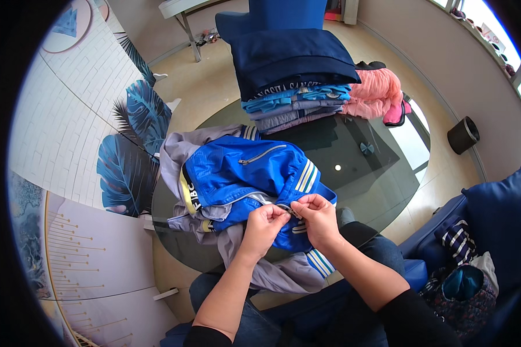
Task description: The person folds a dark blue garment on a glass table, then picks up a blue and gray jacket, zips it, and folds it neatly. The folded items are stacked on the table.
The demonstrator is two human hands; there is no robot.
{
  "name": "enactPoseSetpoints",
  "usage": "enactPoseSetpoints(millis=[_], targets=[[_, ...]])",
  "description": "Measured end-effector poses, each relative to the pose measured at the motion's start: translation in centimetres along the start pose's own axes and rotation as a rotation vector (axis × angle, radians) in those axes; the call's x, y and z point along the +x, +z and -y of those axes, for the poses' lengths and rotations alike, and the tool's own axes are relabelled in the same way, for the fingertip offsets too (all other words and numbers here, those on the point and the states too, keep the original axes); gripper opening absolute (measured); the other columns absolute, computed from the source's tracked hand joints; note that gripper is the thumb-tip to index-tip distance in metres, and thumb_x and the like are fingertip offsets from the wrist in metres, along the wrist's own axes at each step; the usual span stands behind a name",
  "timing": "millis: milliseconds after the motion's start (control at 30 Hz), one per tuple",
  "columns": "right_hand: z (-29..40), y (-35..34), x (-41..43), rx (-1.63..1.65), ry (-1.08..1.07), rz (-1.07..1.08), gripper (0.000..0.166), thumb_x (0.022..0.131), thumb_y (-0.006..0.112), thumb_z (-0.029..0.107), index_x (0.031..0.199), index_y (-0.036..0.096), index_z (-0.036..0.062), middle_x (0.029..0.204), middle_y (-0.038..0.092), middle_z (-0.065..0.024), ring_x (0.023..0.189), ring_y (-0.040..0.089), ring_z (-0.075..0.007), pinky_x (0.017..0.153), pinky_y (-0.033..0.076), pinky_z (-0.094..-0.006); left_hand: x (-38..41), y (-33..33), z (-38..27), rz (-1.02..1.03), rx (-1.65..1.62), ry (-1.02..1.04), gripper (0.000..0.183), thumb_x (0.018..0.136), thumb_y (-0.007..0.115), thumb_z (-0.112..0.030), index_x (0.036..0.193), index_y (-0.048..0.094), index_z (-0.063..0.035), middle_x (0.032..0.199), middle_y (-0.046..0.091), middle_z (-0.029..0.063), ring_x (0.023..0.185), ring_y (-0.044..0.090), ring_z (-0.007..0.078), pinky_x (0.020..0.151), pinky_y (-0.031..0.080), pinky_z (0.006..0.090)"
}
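Observation:
A blue and grey jacket (pixel 243 173) with striped cuffs and a chest zipper lies partly on a dark glass table, its near sleeve hanging towards my lap. My left hand (pixel 267 223) pinches the jacket's front zipper edge near the hem between thumb and fingertips. Close beside it on the right, my right hand (pixel 314 212) pinches the same zipper area, with a bit of the metal zip showing between the hands. The exact parts under my fingertips are hidden.
Beyond the jacket stands a stack of folded clothes (pixel 295 65), navy on top, with pink garments (pixel 373 93) beside it. The glass table (pixel 373 173) has a rounded edge. A blue sofa with a cushion (pixel 501 208) and clothes is at right, near a black bin (pixel 463 135); a folding screen (pixel 91 165) stands left.

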State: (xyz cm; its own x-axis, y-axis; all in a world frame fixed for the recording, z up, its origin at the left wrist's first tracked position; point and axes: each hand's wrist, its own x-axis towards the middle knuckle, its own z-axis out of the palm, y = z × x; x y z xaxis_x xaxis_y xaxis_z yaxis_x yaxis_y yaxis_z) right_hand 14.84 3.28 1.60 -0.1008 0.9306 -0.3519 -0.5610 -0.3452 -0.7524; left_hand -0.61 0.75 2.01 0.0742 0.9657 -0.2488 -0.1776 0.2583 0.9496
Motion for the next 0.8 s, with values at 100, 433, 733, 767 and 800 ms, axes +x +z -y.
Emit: enactPoseSetpoints(millis=[100, 433, 733, 767, 800], targets=[[0.6, 0.1, -0.1, 0.061, 0.055, -0.035, 0.015, 0.085, 0.076, -0.002, 0.089, 0.062, 0.0028, 0.076, 0.066, -0.0035, 0.068, 0.06, -0.0108, 0.066, 0.048, -0.024, 0.0, -0.6, -0.1, 0.033, -0.088, -0.031, 0.008, 0.089, 0.071, 0.0, 0.096, 0.068, 0.003, 0.092, 0.069, 0.0057, 0.085, 0.062, 0.0076, 0.075, 0.049, 0.0199], [1.7, -0.5, 0.4, 0.062, 0.28, 0.073, 0.014, 0.09, 0.075, 0.009, 0.081, 0.064, 0.0109, 0.075, 0.064, 0.0015, 0.067, 0.058, -0.0091, 0.064, 0.045, -0.0234, -0.5, -0.8, 0.1, -0.042, -0.026, -0.033, 0.013, 0.089, 0.072, -0.002, 0.099, 0.072, 0.0054, 0.09, 0.071, 0.0055, 0.08, 0.063, 0.0069, 0.074, 0.049, 0.0198], [1.7, -0.6, 0.6, 0.091, 0.272, 0.078, 0.02, 0.09, 0.074, 0.006, 0.076, 0.061, 0.0109, 0.072, 0.063, 0.0013, 0.062, 0.054, -0.0089, 0.06, 0.044, -0.0226, -0.8, -0.1, -0.8, -0.04, -0.042, 0.039, 0.013, 0.089, 0.071, 0.0, 0.1, 0.072, 0.0062, 0.09, 0.071, 0.0055, 0.08, 0.062, 0.0067, 0.073, 0.048, 0.0193], [1.6, -0.6, 0.6, 0.092, 0.274, 0.077, 0.02, 0.09, 0.074, 0.006, 0.076, 0.061, 0.0109, 0.072, 0.063, 0.0012, 0.062, 0.054, -0.0089, 0.06, 0.044, -0.0227, -0.8, -0.1, -0.8, -0.042, -0.039, 0.042, 0.013, 0.089, 0.071, 0.0, 0.099, 0.072, 0.0062, 0.09, 0.071, 0.0054, 0.08, 0.062, 0.0065, 0.072, 0.048, 0.0192], [1.6, -0.7, 0.6, 0.093, 0.277, 0.074, 0.02, 0.09, 0.074, 0.006, 0.076, 0.06, 0.0108, 0.072, 0.063, 0.0011, 0.062, 0.054, -0.0089, 0.06, 0.044, -0.0227, -0.8, -0.1, -0.8, -0.044, -0.037, 0.044, 0.012, 0.089, 0.071, 0.0, 0.099, 0.072, 0.0062, 0.09, 0.071, 0.0052, 0.08, 0.062, 0.0064, 0.072, 0.048, 0.0192]])
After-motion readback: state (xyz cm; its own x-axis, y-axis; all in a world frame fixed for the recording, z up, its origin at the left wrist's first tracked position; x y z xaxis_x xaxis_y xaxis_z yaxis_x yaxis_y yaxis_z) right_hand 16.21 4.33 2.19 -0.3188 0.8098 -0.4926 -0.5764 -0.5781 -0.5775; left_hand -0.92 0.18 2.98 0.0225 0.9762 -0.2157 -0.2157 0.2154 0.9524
